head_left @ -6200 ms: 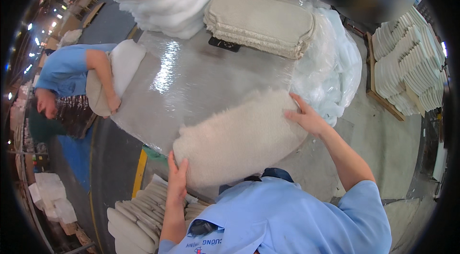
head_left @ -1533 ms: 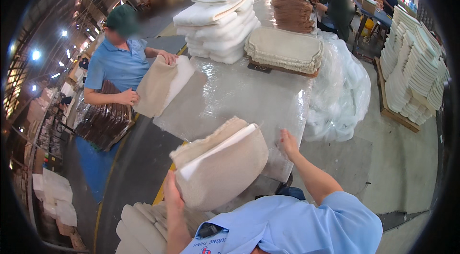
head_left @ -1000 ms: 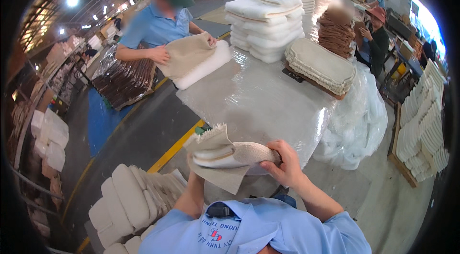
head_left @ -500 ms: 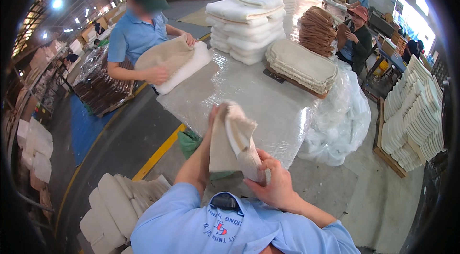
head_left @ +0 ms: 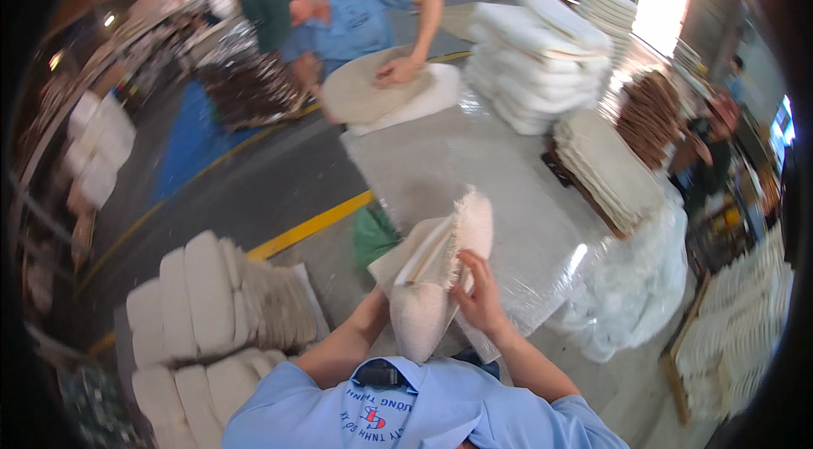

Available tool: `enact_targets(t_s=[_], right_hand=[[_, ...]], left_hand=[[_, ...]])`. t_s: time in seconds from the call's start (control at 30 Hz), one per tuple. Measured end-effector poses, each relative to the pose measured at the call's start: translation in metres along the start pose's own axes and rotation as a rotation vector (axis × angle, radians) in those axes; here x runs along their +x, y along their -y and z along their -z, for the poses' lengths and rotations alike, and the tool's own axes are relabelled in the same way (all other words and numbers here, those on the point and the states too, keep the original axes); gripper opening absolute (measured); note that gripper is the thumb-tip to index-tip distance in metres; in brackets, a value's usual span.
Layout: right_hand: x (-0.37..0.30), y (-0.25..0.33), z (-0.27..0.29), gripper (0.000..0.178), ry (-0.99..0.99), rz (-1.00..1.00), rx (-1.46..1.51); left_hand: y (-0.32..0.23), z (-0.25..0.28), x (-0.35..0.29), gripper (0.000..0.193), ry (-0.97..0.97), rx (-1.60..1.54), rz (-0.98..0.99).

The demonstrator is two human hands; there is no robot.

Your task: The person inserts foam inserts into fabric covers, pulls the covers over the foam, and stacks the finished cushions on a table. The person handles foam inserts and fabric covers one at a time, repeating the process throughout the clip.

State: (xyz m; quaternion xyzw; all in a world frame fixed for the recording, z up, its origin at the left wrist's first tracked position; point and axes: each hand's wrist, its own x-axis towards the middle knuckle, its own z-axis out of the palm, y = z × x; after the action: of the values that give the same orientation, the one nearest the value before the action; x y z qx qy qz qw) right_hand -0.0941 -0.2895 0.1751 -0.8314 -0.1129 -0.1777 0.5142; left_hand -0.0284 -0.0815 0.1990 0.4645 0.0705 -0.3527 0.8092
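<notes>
A beige fabric cushion (head_left: 428, 309) with a frayed edge is folded between my hands, over the near edge of the table. White padding shows in the fold along its open side. My right hand (head_left: 479, 290) grips the frayed edge from the right, fingers bent against the fabric. My left hand (head_left: 380, 303) holds the cushion from the left; its fingers are hidden behind the fabric. The table (head_left: 508, 220) is wrapped in clear plastic film. Across it, a co-worker's hand (head_left: 400, 71) presses a beige cover (head_left: 368, 81) onto a white pad (head_left: 440, 98).
White pads (head_left: 538, 60) are stacked at the table's far side. Beige covers (head_left: 605, 165) and brown covers (head_left: 648, 119) lie at the right. A clear plastic bag (head_left: 627, 297) bulges beside the table. Finished cushions (head_left: 207, 297) are piled at my left, near a green bag (head_left: 373, 237).
My view has turned, so the table sits further right. The cushion has been turned, bringing its frayed edge up. My left hand has moved lower behind it. The co-worker leans further over the pad.
</notes>
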Motion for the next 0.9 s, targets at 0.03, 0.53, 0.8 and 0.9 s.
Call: enact_targets(t_s=[0.03,0.53,0.8,0.9], right_hand=[[0.010,-0.011,0.004,0.051,0.007,0.025,-0.053],[0.042,-0.176,-0.011,0.036,0.334,-0.264,0.061],[0.062,-0.152,0.002,0.062,0.795,-0.717,0.388],[0.067,-0.154,0.006,0.065,0.945,-0.801,0.599]], left_hand=[[-0.001,-0.004,-0.006,0.081,0.006,-0.010,0.005],[0.146,-0.043,-0.100,0.089,-0.874,-0.310,-0.523],[0.171,-0.061,-0.194,0.077,-0.784,-0.369,-0.671],[0.153,-0.060,-0.241,0.076,-0.768,-0.346,-0.644]])
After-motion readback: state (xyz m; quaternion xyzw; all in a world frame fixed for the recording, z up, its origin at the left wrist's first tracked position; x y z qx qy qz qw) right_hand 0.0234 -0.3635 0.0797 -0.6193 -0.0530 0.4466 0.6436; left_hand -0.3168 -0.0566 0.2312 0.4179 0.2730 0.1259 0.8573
